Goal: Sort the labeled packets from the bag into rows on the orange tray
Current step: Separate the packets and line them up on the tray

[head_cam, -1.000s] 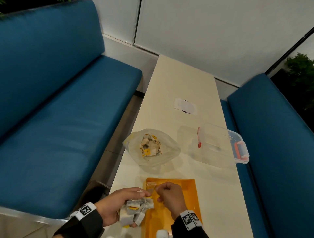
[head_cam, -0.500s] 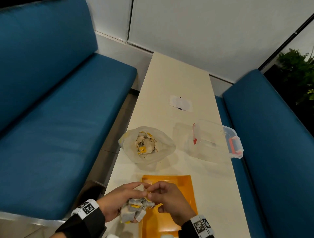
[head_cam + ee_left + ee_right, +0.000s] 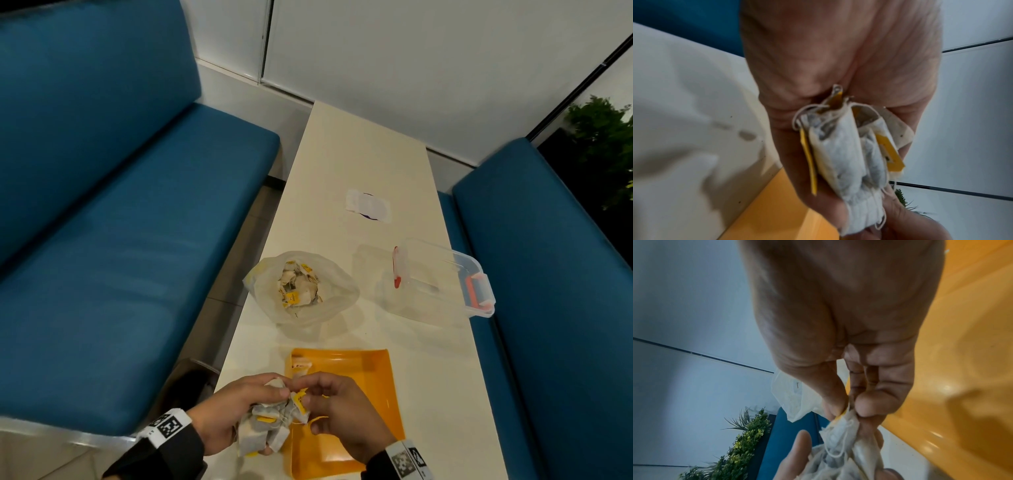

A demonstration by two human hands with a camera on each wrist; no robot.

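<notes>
My left hand [image 3: 226, 414] squeezes a clump of packets [image 3: 270, 425] beside the orange tray [image 3: 383, 377]. My right hand [image 3: 337, 411] pinches one packet's top with thumb and fingertips. The strings look tangled, so a hard pull might drag others out.

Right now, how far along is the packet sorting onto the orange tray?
Early. Done: one packet lies at the orange tray's far left corner. In hand: left hand grips a bunch of packets; right hand pinches one from it. Left: the bag holds many more.
</notes>
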